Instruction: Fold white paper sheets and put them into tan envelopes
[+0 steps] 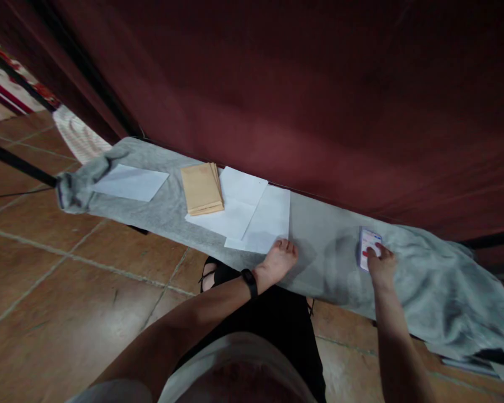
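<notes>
My left hand [279,258], with a black band at the wrist, is curled closed on the grey cloth [321,224]. It lies at the front corner of a white paper sheet [273,215], and nothing shows in its fingers. Farther right, my right hand [382,266] has its bent fingers over the right side of a smartphone [366,242]. The phone's lit screen shows white and red, partly covered by the fingers. Left of centre, a small stack of brown paper envelopes [202,189] rests partly on a creased white sheet [237,215].
Another white sheet [130,182] lies near the left end of the narrow, cloth-covered surface. A dark red curtain [277,101] hangs along its back edge. Cloth is bunched at the right end [457,285]. Tiled floor [67,280] and a black metal bar [19,163] are at left.
</notes>
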A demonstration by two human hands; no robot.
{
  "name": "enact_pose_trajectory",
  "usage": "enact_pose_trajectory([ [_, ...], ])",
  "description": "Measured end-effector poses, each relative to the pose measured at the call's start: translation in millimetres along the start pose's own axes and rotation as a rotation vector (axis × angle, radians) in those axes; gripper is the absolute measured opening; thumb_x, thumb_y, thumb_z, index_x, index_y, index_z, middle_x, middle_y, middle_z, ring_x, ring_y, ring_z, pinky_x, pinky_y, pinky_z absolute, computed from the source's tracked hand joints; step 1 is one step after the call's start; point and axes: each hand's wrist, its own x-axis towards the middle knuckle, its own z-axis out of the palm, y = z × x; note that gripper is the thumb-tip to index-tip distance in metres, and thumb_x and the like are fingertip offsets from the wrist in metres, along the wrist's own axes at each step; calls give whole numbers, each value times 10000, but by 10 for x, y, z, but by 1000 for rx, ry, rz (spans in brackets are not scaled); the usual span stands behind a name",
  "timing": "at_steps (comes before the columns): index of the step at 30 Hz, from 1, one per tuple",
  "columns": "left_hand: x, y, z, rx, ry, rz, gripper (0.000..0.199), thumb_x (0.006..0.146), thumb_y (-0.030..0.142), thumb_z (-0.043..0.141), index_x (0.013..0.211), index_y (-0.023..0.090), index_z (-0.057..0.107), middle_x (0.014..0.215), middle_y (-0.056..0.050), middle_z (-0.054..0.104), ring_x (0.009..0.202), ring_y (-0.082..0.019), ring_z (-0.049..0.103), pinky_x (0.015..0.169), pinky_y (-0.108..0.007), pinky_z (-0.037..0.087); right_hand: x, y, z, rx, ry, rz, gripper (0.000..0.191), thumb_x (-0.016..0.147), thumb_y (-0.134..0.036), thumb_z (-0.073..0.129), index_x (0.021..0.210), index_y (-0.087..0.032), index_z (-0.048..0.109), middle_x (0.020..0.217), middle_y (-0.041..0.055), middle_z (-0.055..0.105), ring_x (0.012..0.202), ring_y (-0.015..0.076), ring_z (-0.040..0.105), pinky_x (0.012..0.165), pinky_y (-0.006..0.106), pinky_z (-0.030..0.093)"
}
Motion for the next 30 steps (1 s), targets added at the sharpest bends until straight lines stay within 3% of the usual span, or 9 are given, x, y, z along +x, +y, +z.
enact_pose_trajectory([
  [3, -13, 196, -13, -11, 1, 53, 233, 942, 86, 527, 1120, 69, 676, 1043, -174, 711, 1044, -278, 638, 844, -394, 475, -363, -230, 367, 120, -252, -27, 550, 805, -494, 563, 1209, -139, 676, 1114, 166, 732, 963, 289, 704, 860, 463, 568],
  [6, -49, 344, -11, -4, 26, 113, 246, 956, 92, 511, 1140, 64, 670, 1075, -178, 709, 1040, -271, 643, 862, -391, 466, -705, -405, 783, 240, -504, -72, 514, 826, -572, 563, 1122, -178, 709, 967, 109, 773, 776, 224, 708, 675, 352, 585],
  [10, -154, 501, 42, 24, 83, 176, 250, 956, 80, 495, 1131, 68, 673, 1086, -177, 713, 988, -253, 657, 828, -374, 470, -934, -557, 1145, 261, -563, -129, 413, 781, -583, 598, 860, -199, 728, 795, 55, 748, 714, 207, 670, 623, 301, 537],
  [14, -231, 521, 109, -54, 150, 160, 191, 956, 153, 552, 1087, 98, 679, 1060, -141, 725, 1013, -253, 662, 879, -382, 488, -929, -588, 1239, 236, -499, -195, 295, 699, -509, 638, 681, -215, 662, 665, 10, 671, 670, 188, 601, 642, 295, 489],
  [18, -159, 151, 103, -209, 230, -3, 336, 1006, 400, 519, 1194, 158, 656, 1254, -127, 699, 1206, -266, 618, 1105, -450, 416, -847, -460, 1124, 220, -395, -198, 289, 724, -479, 553, 738, -211, 661, 663, 18, 657, 666, 199, 583, 659, 317, 473],
  [22, -37, -566, 105, -114, 194, -175, 394, 996, 184, 393, 1312, 121, 620, 1413, -186, 621, 1425, -300, 467, 1228, -537, 256, -811, -278, 961, 202, -285, -160, 264, 735, -471, 538, 731, -227, 640, 634, 28, 643, 654, 215, 579, 653, 335, 475],
  [25, -24, -1044, 178, -44, 138, -267, 453, 938, 88, 357, 1291, 103, 641, 1359, -176, 663, 1447, -347, 441, 1226, -621, 203, -834, -202, 919, 199, -232, -152, 270, 761, -488, 538, 733, -237, 634, 630, 26, 644, 658, 218, 586, 647, 334, 488],
  [30, -151, -1404, 332, 33, 110, -277, 561, 902, 48, 318, 1359, 180, 617, 1439, -119, 627, 1448, -313, 451, 1247, -579, 185, -860, -204, 1002, 197, -171, -166, 340, 803, -495, 485, 825, -204, 659, 705, 37, 683, 709, 220, 625, 665, 326, 513],
])
